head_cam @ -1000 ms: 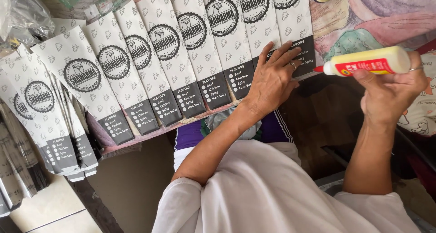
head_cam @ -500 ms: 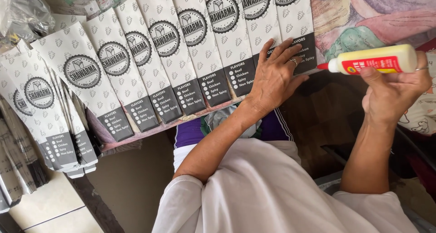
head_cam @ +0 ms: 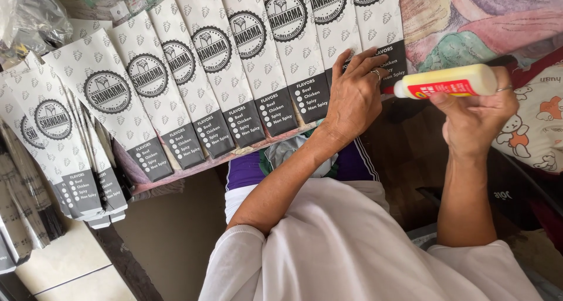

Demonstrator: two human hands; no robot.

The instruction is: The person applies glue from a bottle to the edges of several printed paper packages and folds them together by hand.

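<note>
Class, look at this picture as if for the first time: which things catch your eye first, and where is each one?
First, the fanned row of long white paper sleeves with round black emblems, overlapping across the top and left. The left hand lies flat on the dark lower ends of the rightmost sleeves. Beside it, at right, the right hand holds a cream plastic glue bottle with a red label sideways, its tip pointing at the left hand.

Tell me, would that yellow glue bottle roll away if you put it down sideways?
Probably: the glue bottle looks round and smooth, so it could roll. Its narrow tip might make it curve. It seems light, since the right hand holds it level with just fingers.
</note>
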